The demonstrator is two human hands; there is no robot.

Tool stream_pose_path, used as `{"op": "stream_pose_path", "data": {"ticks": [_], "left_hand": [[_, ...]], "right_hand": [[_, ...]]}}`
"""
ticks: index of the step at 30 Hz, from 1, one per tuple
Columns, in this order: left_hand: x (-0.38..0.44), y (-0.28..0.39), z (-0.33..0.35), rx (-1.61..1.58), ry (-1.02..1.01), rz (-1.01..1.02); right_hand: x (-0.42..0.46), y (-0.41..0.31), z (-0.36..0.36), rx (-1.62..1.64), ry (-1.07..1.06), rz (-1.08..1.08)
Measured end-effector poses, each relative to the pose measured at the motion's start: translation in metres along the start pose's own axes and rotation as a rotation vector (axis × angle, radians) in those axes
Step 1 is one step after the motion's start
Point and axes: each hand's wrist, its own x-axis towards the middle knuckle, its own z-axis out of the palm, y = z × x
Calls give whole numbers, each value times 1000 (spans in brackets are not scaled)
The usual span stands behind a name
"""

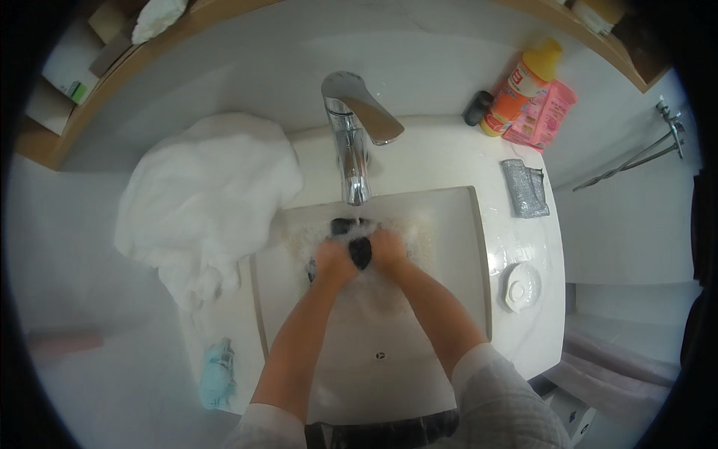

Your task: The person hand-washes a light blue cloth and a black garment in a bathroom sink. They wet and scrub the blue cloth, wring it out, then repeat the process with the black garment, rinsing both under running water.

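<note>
Both my hands are low in the white washbasin (370,387), under a chrome faucet (354,163) that runs a thin stream of water. My left hand (335,259) and my right hand (388,250) are blurred, fingers curled. Between them they grip a wet black cloth item (360,252). More dark fabric (342,226) shows beyond my hands, right under the stream. Suds and splashing water surround the hands. The fingertips and the exact kind of the cloth are hidden by blur and foam.
A white towel (207,179) is heaped on the counter's left, with a light-blue packet (217,375) nearer me. On the right are a soap dish (521,287), a silver pouch (526,188), an orange bottle (515,92), a pink packet (541,115) and a small black container (478,108).
</note>
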Motion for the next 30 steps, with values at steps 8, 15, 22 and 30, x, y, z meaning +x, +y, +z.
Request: {"op": "stream_pose_path", "data": {"ticks": [8, 15, 22, 30], "left_hand": [[-62, 11, -69, -21, -267, 209], [-95, -8, -42, -124, 23, 417], [-48, -22, -20, -256, 239, 462], [-17, -21, -24, -473, 46, 390]], "right_hand": [[-69, 17, -79, -181, -170, -224], [-112, 29, -51, -168, 2, -313], [-75, 5, -23, -74, -10, -207], [-38, 5, 11, 210, 222, -133]]}}
